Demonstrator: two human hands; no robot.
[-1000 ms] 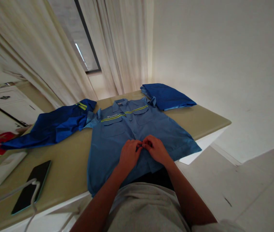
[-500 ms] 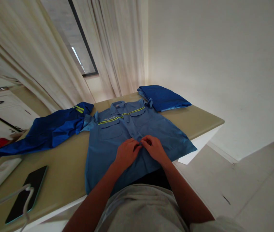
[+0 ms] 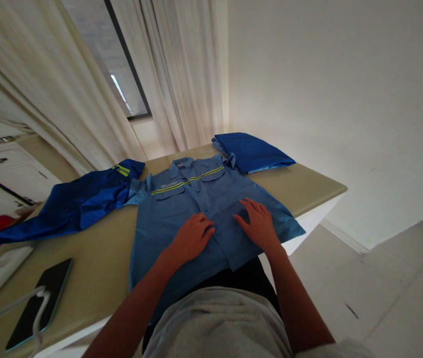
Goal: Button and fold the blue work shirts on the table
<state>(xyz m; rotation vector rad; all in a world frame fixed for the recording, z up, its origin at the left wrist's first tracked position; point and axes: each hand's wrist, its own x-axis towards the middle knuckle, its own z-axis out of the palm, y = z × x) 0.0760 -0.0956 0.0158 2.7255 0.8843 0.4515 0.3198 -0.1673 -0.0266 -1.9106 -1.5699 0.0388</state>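
Observation:
A blue-grey work shirt [image 3: 172, 206] lies front up on the table, its collar at the far end. Yellow stripes cross its chest above two flap pockets, and several buttons run down the placket. My left hand [image 3: 193, 236] rests on the shirt just left of a lower button, fingers slightly bent and nothing held. To the right of the placket, my right hand [image 3: 259, 224] is over the shirt's lower front with fingers spread. Whether its palm touches the cloth I cannot tell.
Dark blue garments [image 3: 84, 199] with yellow bands lie left of the shirt. A folded blue garment [image 3: 254, 151] sits at the back right of the tan table [image 3: 99, 271]. A black tablet [image 3: 42, 298], a pale cable [image 3: 42, 311] and a white box-like object [image 3: 2, 273] are at the left.
My hands were together at the placket with fingertips pinched; now they are apart. The right hand has moved right and spread its fingers, the left slightly left. A lower button now shows between them.

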